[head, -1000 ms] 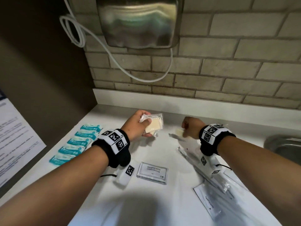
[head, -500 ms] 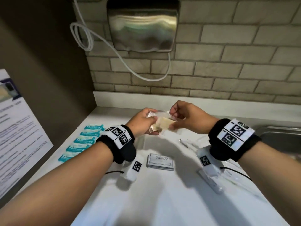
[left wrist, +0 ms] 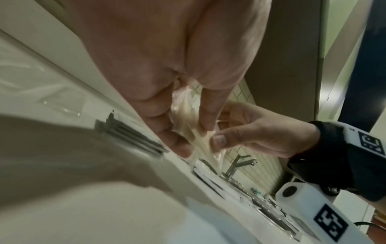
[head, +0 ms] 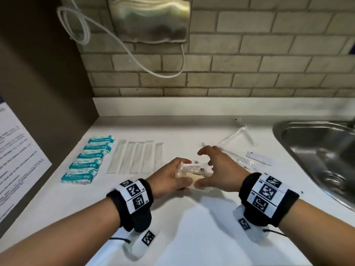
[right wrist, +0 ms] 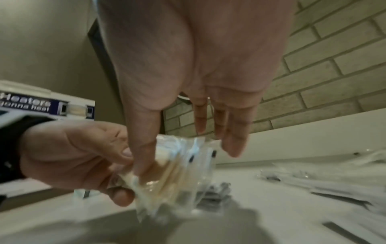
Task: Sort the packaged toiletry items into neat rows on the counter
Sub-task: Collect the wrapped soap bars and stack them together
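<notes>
Left hand [head: 169,177] and right hand [head: 221,173] are holding clear packets [head: 194,170] showing pale tan contents. Left of the left hand, teal-and-white packs [head: 90,160] are lying in a row; beside them, translucent white sleeves [head: 136,158]. Both wristbands [head: 132,196] are showing black fabric with black-and-white square-code labels. Under the hands, the counter [head: 192,227] is showing white.

Beige brick wall [head: 269,60], steel dispenser [head: 149,18], white counter [head: 192,227], sink [head: 317,150].
</notes>
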Motion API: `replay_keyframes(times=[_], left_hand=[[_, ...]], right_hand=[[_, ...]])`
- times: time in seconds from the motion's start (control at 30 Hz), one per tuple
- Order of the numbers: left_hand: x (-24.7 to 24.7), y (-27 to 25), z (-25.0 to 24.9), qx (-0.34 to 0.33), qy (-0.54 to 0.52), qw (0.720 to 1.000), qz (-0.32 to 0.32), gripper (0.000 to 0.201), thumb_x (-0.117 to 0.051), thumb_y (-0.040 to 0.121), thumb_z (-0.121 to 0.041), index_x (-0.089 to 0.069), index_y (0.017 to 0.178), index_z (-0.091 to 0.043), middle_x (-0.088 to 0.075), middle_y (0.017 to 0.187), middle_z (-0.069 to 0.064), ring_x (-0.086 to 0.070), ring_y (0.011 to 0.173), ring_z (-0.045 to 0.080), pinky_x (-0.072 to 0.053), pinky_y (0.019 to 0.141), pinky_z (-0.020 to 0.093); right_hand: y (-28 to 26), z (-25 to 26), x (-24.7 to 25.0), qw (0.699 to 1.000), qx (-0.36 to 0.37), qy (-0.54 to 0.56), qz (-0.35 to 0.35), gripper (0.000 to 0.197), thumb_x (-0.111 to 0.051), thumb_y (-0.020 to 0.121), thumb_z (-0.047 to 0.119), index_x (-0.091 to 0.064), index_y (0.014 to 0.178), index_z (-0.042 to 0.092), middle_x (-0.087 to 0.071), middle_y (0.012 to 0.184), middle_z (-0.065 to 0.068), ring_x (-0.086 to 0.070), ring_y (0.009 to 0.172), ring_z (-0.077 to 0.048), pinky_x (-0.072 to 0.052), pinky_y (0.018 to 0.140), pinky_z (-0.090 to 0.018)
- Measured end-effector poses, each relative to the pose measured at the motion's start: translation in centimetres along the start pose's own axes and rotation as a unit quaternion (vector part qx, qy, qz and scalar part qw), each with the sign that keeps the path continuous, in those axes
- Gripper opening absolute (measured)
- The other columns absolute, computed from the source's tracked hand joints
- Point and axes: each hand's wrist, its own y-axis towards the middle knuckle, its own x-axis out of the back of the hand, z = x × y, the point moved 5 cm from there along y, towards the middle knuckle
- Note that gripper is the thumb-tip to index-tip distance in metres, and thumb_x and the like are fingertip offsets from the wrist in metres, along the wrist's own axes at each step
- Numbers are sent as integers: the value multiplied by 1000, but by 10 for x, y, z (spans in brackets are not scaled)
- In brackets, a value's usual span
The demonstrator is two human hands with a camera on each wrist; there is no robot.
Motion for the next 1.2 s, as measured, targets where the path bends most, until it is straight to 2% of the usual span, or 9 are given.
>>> replay_keyframes(times=[0.1,0.27,0.53,0.67,0.73,0.8,0.97,1.13,1.2], left_hand=[[-15,1,13,-2,-18,1000,26,54,-67,79,-1,-43,126,-10,-62,119,20,-65,103,25,-55,87,41],[-40,0,23,-1,117,988,102,54,-65,81,-9,-36,127,-11,-60,114,9,-59,99,17,-49,92,43],[-47,5,10,14,482,873,69,45,-61,89,-28,-42,129,-18,-58,120,7,-51,104,20,-43,85,29],[-55,13,8,51,460,886,22,50,-65,85,-23,-42,128,-13,-60,121,7,-57,110,23,-45,92,31],[-60,15,6,40,431,901,-5,37,-67,84,-17,-48,115,-12,-62,106,2,-58,97,16,-45,81,20],[-63,14,3,20,414,910,-17,20,-65,84,-11,-49,95,-14,-59,87,-6,-53,85,10,-40,65,8],[-48,5,1,36,536,843,-16,23,-69,80,-32,-52,92,-23,-63,91,0,-62,88,25,-44,68,29],[-44,1,-5,40,491,870,-27,77,-73,80,-28,-31,145,-21,-52,126,0,-52,117,18,-38,88,22],[-53,3,0,45,500,865,0,73,-62,88,-19,-22,150,-20,-43,142,7,-49,125,23,-38,95,24]], right_hand=[[-11,-12,-14,995,-33,-75,58,91,-81,63,47,-33,138,25,-46,125,1,-53,111,-20,-46,87,-32],[-24,-20,-34,977,-20,-150,148,44,-75,70,47,-51,100,27,-62,93,5,-59,84,-19,-42,67,-27],[-23,-12,-34,941,46,-301,146,35,-66,75,51,-62,99,26,-67,90,3,-58,75,-20,-42,65,-26],[-12,-9,-38,933,23,-322,158,29,-69,69,47,-57,84,24,-58,73,5,-61,75,-19,-48,65,-26],[-8,-9,-40,934,15,-323,152,29,-68,72,44,-54,84,22,-54,69,5,-60,75,-20,-51,68,-28],[-8,-12,-40,940,19,-311,140,32,-68,74,44,-53,91,21,-54,75,5,-59,78,-21,-48,68,-29],[-17,-29,-32,951,86,-289,67,45,-62,78,56,-52,105,21,-65,98,-2,-59,83,-27,-37,66,-30],[-21,-47,-33,964,104,-231,83,61,-59,79,65,-49,121,23,-59,113,-2,-61,98,-26,-40,71,-31],[-20,-49,-34,965,96,-226,89,65,-57,80,68,-46,125,23,-57,116,-2,-60,99,-27,-38,71,-31]])
